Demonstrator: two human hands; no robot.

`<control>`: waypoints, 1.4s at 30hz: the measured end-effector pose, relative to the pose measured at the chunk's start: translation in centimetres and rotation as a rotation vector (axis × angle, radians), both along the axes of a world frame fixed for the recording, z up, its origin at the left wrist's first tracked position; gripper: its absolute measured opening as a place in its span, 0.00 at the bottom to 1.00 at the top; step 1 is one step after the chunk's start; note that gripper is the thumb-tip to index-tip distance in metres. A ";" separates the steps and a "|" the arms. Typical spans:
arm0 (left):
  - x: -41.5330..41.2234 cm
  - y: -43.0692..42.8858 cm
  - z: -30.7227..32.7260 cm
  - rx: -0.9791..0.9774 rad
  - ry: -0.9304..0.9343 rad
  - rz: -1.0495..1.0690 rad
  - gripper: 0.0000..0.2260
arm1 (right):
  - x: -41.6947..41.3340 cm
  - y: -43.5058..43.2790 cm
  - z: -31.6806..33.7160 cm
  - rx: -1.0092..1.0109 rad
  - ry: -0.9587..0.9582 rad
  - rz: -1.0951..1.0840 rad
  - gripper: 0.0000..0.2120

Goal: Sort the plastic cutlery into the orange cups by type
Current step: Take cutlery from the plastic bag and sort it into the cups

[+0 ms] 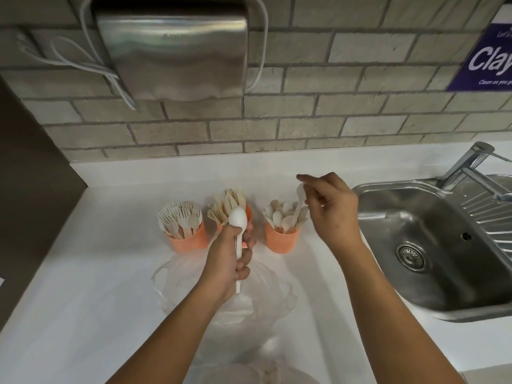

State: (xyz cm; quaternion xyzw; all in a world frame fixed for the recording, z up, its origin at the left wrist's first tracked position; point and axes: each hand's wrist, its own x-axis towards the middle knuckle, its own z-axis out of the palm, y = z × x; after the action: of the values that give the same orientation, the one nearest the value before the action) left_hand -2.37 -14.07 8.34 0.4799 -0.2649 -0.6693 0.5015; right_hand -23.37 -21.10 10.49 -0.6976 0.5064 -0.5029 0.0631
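Observation:
Three orange cups stand in a row on the white counter. The left cup [191, 239] holds forks, the middle cup [248, 212] holds knives and is partly hidden by my left hand, and the right cup [282, 241] holds spoons. My left hand [230, 259] grips a white plastic spoon [238, 217] by its handle, bowl upward, in front of the middle cup. My right hand [329, 206] pinches another white spoon [300, 194] over the right cup, its handle pointing down among the spoons there.
A clear plastic bag [260, 297] lies crumpled on the counter below my hands. A steel sink [432, 245] with a tap [471, 164] is at the right. A steel dispenser [177, 51] hangs on the brick wall above.

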 end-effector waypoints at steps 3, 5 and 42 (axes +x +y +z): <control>-0.2 0.2 0.2 -0.040 -0.042 0.011 0.09 | 0.5 0.2 -2.0 0.013 0.100 0.008 0.18; -0.1 0.3 0.3 -0.069 -0.105 0.002 0.07 | 0.8 0.5 -3.1 0.058 0.139 -0.005 0.19; -1.7 4.7 -0.7 -0.160 -0.397 0.171 0.10 | 5.5 4.9 1.7 0.457 -0.182 0.062 0.07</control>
State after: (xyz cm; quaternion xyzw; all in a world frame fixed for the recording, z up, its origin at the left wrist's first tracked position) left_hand -4.09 -9.40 7.65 0.5816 -0.3690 -0.4935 0.5310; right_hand -17.87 -16.15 12.17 -0.6323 0.5775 -0.4341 0.2798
